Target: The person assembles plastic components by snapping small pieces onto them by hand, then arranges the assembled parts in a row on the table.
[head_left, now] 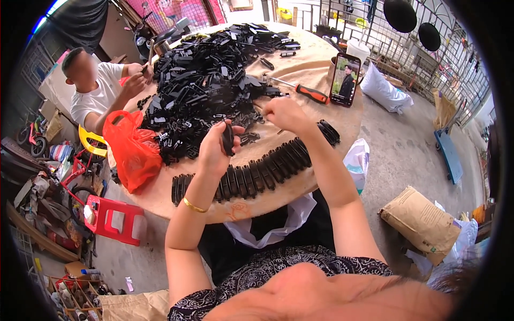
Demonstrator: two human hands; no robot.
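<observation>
My left hand point(215, 150) is closed around a narrow black plastic piece point(228, 138), held upright over the near part of the table. To its right, my right hand point(285, 114) has its fingers pinched together above the cloth; whatever they hold is too small to make out. Between my forearms and beyond them, a curved row of similar black plastic pieces point(262, 172) stands side by side along the table's near edge. A large heap of loose black parts point(203, 80) covers the middle and far side, with smaller pieces scattered close to both hands.
On the round cloth-covered table point(235, 212) are a red-handled screwdriver point(312, 94), a propped-up phone point(345, 80) and a red plastic bag point(133, 155). A co-worker point(101, 85) handles something across the left side. A red stool point(114, 219) and a paper sack point(420, 222) stand on the floor.
</observation>
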